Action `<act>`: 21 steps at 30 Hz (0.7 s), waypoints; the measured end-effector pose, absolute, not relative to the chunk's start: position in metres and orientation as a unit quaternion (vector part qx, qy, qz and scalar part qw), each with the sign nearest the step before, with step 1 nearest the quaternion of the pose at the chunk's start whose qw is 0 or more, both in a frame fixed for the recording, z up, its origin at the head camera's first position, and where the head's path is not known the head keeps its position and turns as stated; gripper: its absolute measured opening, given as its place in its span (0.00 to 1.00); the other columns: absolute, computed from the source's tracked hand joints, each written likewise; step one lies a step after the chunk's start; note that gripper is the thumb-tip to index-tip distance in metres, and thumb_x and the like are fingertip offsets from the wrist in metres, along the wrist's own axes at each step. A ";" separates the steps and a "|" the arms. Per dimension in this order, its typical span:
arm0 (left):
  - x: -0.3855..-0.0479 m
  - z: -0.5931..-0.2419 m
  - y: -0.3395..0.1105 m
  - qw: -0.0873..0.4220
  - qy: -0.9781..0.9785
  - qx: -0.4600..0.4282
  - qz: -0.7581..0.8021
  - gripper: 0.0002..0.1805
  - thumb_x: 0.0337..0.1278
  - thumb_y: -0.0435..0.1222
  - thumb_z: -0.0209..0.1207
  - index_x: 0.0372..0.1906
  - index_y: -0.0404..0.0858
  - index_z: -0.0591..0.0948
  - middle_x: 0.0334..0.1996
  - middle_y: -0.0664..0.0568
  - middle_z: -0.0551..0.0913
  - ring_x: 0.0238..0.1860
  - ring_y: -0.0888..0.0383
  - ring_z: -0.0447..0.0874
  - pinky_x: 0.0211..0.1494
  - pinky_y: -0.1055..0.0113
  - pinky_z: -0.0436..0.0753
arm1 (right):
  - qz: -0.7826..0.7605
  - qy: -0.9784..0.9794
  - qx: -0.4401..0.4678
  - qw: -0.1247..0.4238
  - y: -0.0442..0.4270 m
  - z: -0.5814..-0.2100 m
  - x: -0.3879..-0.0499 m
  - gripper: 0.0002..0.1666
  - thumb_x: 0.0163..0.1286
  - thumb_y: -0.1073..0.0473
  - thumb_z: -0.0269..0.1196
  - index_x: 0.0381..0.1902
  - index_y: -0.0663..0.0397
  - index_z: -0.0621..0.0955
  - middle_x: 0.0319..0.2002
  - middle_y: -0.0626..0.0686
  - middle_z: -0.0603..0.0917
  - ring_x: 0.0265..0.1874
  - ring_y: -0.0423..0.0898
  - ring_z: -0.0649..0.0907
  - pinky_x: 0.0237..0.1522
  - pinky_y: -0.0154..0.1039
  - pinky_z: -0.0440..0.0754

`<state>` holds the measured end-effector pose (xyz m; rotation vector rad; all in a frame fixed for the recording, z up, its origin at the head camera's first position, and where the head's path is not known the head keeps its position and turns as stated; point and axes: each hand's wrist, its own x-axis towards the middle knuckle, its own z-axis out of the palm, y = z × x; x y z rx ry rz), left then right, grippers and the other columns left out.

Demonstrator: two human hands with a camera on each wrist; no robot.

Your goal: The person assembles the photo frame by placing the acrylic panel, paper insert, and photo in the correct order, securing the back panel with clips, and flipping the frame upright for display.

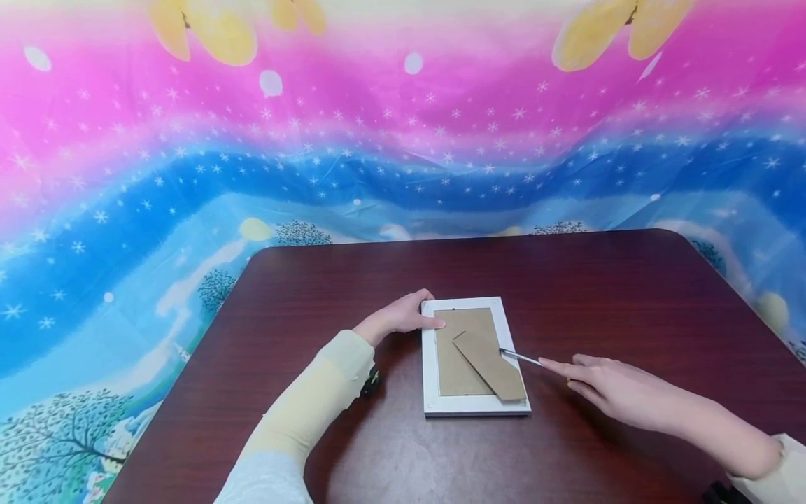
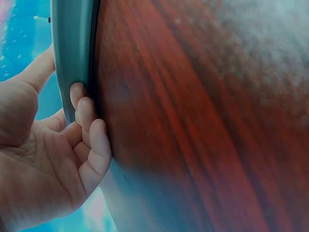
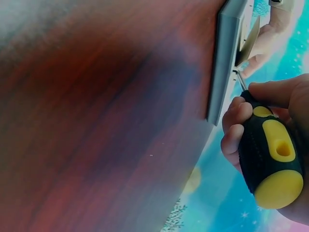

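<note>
A white picture frame (image 1: 429,371) lies face down on the table. Its brown backing board (image 1: 450,374) faces up, and the stand leg (image 1: 494,371) slants across it, slightly raised. My left hand (image 1: 406,313) grips the upper left corner of the frame, thumb on top; in the left wrist view its fingers (image 2: 99,147) curl against the frame's side (image 2: 75,43). From the right, my right hand (image 1: 607,385) holds a screwdriver with a black and yellow handle (image 3: 270,150). The screwdriver's tip touches the frame's right inner edge, near a small dark tab (image 3: 235,71).
The dark reddish wooden table (image 1: 340,287) has rounded far corners and extends around the frame on all sides. Behind it hangs a pink and blue patterned cloth (image 1: 390,154) with folds, close to the table's far edge.
</note>
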<state>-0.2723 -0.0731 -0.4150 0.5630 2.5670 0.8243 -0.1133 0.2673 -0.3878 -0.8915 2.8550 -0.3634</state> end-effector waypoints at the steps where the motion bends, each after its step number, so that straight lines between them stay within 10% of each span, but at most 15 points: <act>1: -0.272 -0.415 -0.073 0.193 0.915 0.200 0.294 0.23 0.59 0.47 0.66 0.51 0.40 0.72 0.39 0.51 0.76 0.40 0.54 0.72 0.45 0.62 0.71 | -0.120 0.945 -0.299 0.065 0.267 -0.387 -0.114 0.30 0.70 0.59 0.61 0.68 0.37 0.72 0.47 0.56 0.83 0.45 0.55 0.82 0.41 0.51 0.81; 7: -0.274 -0.416 -0.073 0.195 0.915 0.197 0.292 0.23 0.59 0.47 0.65 0.52 0.40 0.72 0.39 0.52 0.76 0.41 0.54 0.72 0.45 0.62 0.71 | -0.119 0.936 -0.322 0.074 0.261 -0.380 -0.118 0.29 0.70 0.61 0.61 0.68 0.40 0.73 0.31 0.40 0.73 0.26 0.35 0.73 0.26 0.36 0.73; 21: -0.276 -0.421 -0.073 0.193 0.917 0.203 0.285 0.25 0.59 0.49 0.65 0.53 0.40 0.71 0.39 0.52 0.76 0.41 0.54 0.72 0.46 0.61 0.72 | -0.013 0.942 -0.328 0.064 0.242 -0.359 -0.122 0.29 0.63 0.69 0.64 0.62 0.46 0.78 0.31 0.47 0.76 0.14 0.38 0.68 0.18 0.35 0.68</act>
